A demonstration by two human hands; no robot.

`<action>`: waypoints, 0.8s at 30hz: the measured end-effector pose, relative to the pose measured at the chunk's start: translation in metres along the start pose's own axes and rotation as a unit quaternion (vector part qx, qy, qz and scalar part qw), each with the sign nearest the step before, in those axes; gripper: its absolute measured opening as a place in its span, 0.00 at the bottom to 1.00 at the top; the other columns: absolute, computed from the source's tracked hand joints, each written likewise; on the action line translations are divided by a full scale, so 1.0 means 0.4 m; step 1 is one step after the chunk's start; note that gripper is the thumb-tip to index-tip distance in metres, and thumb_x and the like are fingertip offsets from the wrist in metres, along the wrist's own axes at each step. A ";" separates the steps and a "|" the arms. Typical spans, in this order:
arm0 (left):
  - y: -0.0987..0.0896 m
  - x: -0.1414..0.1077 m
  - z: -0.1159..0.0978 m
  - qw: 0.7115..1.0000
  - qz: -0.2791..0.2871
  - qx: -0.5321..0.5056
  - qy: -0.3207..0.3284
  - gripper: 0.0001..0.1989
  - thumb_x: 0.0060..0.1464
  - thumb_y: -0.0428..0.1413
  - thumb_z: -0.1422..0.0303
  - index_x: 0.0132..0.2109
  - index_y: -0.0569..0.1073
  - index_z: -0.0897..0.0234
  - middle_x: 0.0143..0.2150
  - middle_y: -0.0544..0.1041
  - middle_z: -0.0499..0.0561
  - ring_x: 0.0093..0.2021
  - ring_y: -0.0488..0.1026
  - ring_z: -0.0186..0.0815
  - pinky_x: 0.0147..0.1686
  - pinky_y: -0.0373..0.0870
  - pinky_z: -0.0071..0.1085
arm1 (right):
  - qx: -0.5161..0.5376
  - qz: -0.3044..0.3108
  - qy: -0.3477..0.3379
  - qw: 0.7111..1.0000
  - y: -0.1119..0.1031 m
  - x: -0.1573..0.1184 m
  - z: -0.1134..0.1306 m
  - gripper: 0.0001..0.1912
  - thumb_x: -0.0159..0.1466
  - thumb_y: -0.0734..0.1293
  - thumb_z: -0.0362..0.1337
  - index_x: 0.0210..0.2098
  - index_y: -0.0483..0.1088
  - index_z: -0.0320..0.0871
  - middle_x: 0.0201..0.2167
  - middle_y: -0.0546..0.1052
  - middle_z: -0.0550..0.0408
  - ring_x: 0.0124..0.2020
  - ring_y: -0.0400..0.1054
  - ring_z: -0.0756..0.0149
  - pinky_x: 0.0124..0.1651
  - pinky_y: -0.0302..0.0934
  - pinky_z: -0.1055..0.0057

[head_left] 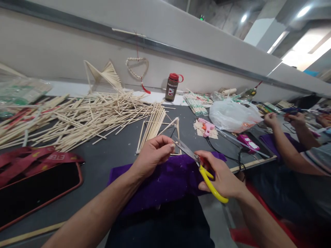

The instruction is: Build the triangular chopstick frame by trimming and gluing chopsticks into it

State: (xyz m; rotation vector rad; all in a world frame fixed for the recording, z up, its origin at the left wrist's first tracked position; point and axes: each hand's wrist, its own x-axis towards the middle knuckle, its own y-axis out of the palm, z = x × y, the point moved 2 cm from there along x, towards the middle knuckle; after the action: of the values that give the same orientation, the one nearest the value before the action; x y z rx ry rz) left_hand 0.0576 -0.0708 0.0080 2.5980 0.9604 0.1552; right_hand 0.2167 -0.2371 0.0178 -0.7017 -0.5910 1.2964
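Note:
My right hand (219,172) grips a pair of scissors (210,186) with yellow handles. Their silver blades point up and left, towards my other hand. My left hand (156,153) is closed in a pinch near the blade tips; a small pale bit shows at its fingers, too small to name. Just behind both hands stands a frame of thin wooden sticks (152,125), with a row of sticks slanting across one side. A purple cloth (160,182) lies below the hands, over the table edge and lap, with small pale specks on it.
A heap of loose sticks (85,113) spreads across the left. A phone (38,193) and red lanyard (38,160) lie nearer. Behind stands a bottle (172,88). To the right are a pink glue gun (207,127), its cord, a plastic bag (234,115) and a co-worker's hands (271,120).

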 end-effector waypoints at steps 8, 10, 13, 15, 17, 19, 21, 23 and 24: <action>0.004 -0.004 -0.003 1.000 -0.012 0.006 0.003 0.06 0.40 0.55 0.77 0.30 0.72 0.66 0.17 0.66 0.40 0.14 0.53 0.20 0.15 0.48 0.19 | -0.026 0.002 -0.031 0.999 0.015 0.027 0.014 0.40 0.49 0.74 0.36 0.57 0.56 0.50 0.38 0.68 0.59 0.32 0.61 0.70 0.35 0.57 0.72; 0.004 -0.003 -0.003 1.000 -0.014 0.017 0.003 0.06 0.40 0.54 0.77 0.30 0.72 0.65 0.17 0.66 0.40 0.14 0.54 0.20 0.15 0.48 0.19 | -0.021 0.008 -0.034 0.999 0.019 0.033 0.015 0.39 0.49 0.74 0.36 0.57 0.56 0.49 0.37 0.68 0.59 0.31 0.60 0.71 0.34 0.56 0.73; 0.002 -0.002 -0.002 0.999 -0.009 0.033 -0.004 0.06 0.40 0.54 0.77 0.30 0.72 0.66 0.18 0.67 0.40 0.14 0.54 0.20 0.15 0.49 0.19 | -0.015 0.011 -0.036 0.999 0.022 0.040 0.014 0.39 0.49 0.74 0.36 0.57 0.56 0.49 0.37 0.68 0.59 0.30 0.60 0.71 0.33 0.56 0.73; 0.001 0.001 -0.001 0.999 -0.002 0.043 -0.008 0.06 0.40 0.54 0.77 0.30 0.71 0.66 0.19 0.68 0.41 0.15 0.54 0.20 0.15 0.48 0.19 | -0.013 0.014 -0.034 0.999 0.022 0.043 0.011 0.39 0.48 0.74 0.36 0.57 0.56 0.49 0.37 0.68 0.60 0.30 0.61 0.71 0.33 0.56 0.73; 0.000 0.003 0.001 0.999 0.001 0.053 -0.007 0.05 0.41 0.54 0.77 0.30 0.71 0.66 0.19 0.67 0.41 0.15 0.54 0.20 0.15 0.49 0.19 | -0.013 0.021 -0.029 0.999 0.022 0.044 0.008 0.40 0.48 0.74 0.36 0.57 0.56 0.50 0.37 0.68 0.60 0.30 0.61 0.71 0.33 0.56 0.73; 0.001 0.005 0.004 0.998 0.003 0.059 -0.003 0.04 0.42 0.54 0.77 0.29 0.71 0.66 0.19 0.67 0.41 0.16 0.55 0.20 0.16 0.50 0.19 | -0.015 0.023 -0.021 0.999 0.021 0.044 0.004 0.38 0.49 0.74 0.37 0.56 0.57 0.50 0.36 0.68 0.60 0.30 0.61 0.71 0.32 0.56 0.73; 0.003 0.004 0.008 0.998 0.010 0.060 -0.001 0.03 0.43 0.55 0.76 0.29 0.70 0.66 0.18 0.65 0.40 0.16 0.55 0.20 0.16 0.50 0.19 | -0.022 0.018 -0.015 0.999 0.020 0.043 0.002 0.35 0.52 0.73 0.38 0.56 0.57 0.50 0.36 0.69 0.60 0.30 0.62 0.71 0.32 0.57 0.73; 0.007 0.002 0.012 0.998 0.019 0.058 -0.002 0.01 0.45 0.56 0.74 0.29 0.70 0.66 0.17 0.64 0.40 0.16 0.54 0.20 0.16 0.50 0.19 | -0.038 0.007 -0.018 0.999 0.020 0.042 0.000 0.32 0.56 0.71 0.40 0.57 0.57 0.50 0.37 0.70 0.58 0.32 0.64 0.69 0.34 0.58 0.72; 0.009 0.001 0.013 0.998 0.021 0.056 -0.001 0.01 0.46 0.56 0.73 0.29 0.70 0.66 0.17 0.63 0.39 0.16 0.53 0.20 0.17 0.49 0.20 | -0.049 0.004 -0.026 0.998 0.021 0.043 -0.001 0.31 0.57 0.69 0.39 0.57 0.57 0.49 0.39 0.70 0.57 0.34 0.65 0.67 0.36 0.60 0.70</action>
State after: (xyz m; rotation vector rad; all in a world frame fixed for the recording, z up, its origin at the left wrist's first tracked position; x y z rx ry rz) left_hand 0.0613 -0.0745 0.0045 2.7219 0.9405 0.1127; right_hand 0.2146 -0.2193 0.0113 -0.7539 -0.6978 1.3025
